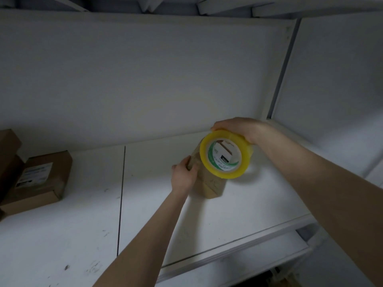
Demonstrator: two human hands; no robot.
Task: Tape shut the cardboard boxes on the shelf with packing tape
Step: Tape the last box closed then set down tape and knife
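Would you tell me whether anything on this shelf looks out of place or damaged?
Nothing spilled or broken. The white shelf bears dark scuff marks front left, and the labelled box at far left sits askew.

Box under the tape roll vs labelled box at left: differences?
The centre box is gripped at its side by the left hand; the left box is untouched. The centre box is partly hidden by the tape roll that the right hand holds; the left box's labelled top shows fully. The centre box stands alone; the left box lies beside other boxes. Both are brown cardboard on the white shelf.
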